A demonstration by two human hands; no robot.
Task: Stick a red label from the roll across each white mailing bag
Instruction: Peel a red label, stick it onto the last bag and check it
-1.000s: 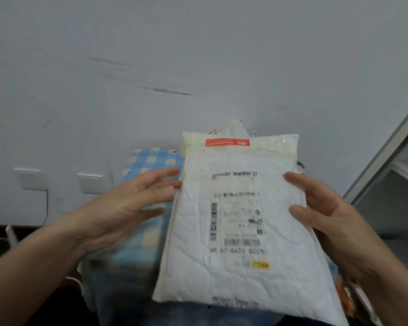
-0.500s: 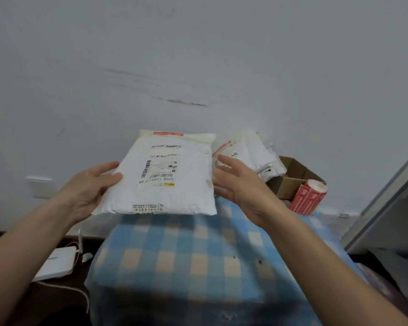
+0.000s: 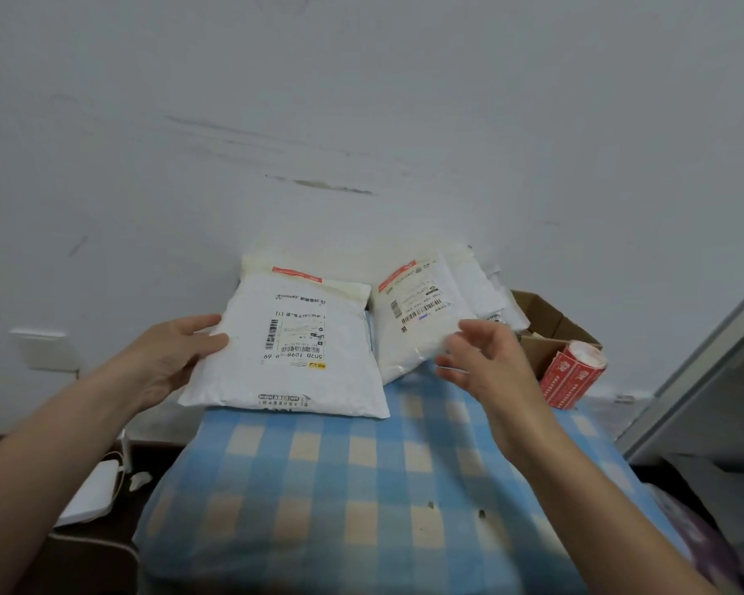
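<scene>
We have one view only, worn on the head: it looks forward and down along the cloth-covered table [image 3: 318, 487] toward the white wall [image 3: 361, 100], close over the near edge

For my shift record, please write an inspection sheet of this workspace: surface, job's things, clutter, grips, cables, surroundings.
Surface: blue checked cloth, two dark specks on it.
Job's things: white mailing bag lies at the far edge, red strip across its top; second bag leans behind it, with a red strip too; roll of red labels sits tilted at the right.
Clutter: open cardboard box behind the roll.
Grips: left hand holds the white mailing bag's left edge; right hand hovers before the second bag, fingers loose, holding nothing.
Cables: white cable beside a white device, lower left.
Surroundings: scuffed pale wall; wall socket at left; grey frame at right.
</scene>
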